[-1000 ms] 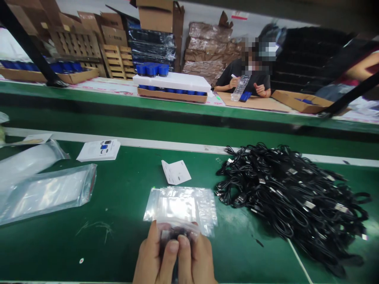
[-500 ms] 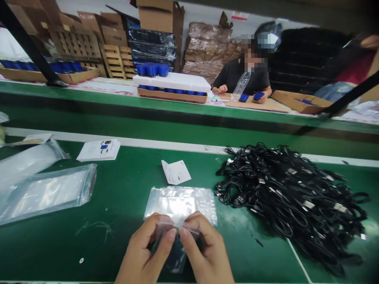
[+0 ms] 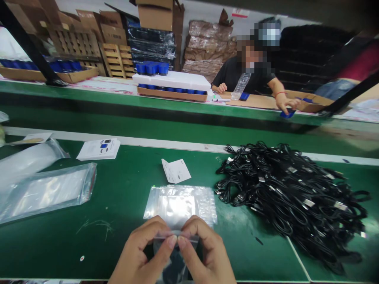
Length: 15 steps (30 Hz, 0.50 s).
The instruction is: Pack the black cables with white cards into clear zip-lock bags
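L hand (image 3: 137,252) & R hand (image 3: 212,249) both pinch top edge of dark-filled clear bag (image 3: 174,263), just nearside of bag stack (image 3: 183,200); thumbs nearly touching, index fingers closer tog. than 0.5 s ago. Far beyond stack, to its R, co-worker's hand (image 3: 284,101) has moved blue item (image 3: 287,114) further R.

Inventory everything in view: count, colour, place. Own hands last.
held bag: one, clear, bottom centre
loose bags: one stack, clear, centre
leaflet: one, white, beyond them
cables: uncountable pile, black, right
booklets: one stack, white, left
large bags: at least two, clear, far left
table: one, green, foreground
bottle: one, clear, far bench
containers: many, blue, far bench
cartons: several, brown, background
pallets: at least two, brown, background
people: two, black and red clothing, background
left hand: one, bare, on held bag
right hand: one, bare, on held bag
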Motion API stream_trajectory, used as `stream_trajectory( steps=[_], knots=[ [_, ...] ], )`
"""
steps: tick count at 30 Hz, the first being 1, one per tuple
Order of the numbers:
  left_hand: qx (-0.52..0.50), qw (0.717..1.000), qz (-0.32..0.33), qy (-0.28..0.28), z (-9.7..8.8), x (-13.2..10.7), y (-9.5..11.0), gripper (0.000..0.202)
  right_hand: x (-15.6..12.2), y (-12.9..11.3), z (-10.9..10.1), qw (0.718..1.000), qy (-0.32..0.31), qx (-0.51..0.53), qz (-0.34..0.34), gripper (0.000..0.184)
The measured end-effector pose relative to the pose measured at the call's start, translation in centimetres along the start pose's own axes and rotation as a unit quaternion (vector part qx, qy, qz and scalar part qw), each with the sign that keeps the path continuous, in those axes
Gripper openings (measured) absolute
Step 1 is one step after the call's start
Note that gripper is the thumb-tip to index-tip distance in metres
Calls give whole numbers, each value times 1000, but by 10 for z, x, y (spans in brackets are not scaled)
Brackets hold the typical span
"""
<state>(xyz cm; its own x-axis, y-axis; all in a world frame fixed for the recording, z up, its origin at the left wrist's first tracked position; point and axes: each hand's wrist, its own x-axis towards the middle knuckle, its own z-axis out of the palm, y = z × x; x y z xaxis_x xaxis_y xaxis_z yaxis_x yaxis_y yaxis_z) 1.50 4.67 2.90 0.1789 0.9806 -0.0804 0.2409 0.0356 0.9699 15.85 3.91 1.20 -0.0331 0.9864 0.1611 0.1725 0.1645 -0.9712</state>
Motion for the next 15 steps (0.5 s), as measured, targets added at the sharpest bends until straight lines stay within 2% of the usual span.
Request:
stream_trajectory(
  steps=[4, 9, 13, 15],
  knots=[
    [18, 1000, -2, -5, -4, 1, -2, 27, 3, -4, -5, 1000, 5, -7, -6, 20],
    [45, 999, 17, -9, -9, 2, -9, 27, 9, -6, -19, 996, -75, -17, 35, 25],
    [-1, 998, -21, 57, -7, 2, -15, 24, 5, -1, -16, 996, -20, -72, -38, 25],
    [-8, 999, -32, 42, -11, 1, -16, 28, 3, 2, -12, 995, -30, -69, -68, 22]
  ],
)
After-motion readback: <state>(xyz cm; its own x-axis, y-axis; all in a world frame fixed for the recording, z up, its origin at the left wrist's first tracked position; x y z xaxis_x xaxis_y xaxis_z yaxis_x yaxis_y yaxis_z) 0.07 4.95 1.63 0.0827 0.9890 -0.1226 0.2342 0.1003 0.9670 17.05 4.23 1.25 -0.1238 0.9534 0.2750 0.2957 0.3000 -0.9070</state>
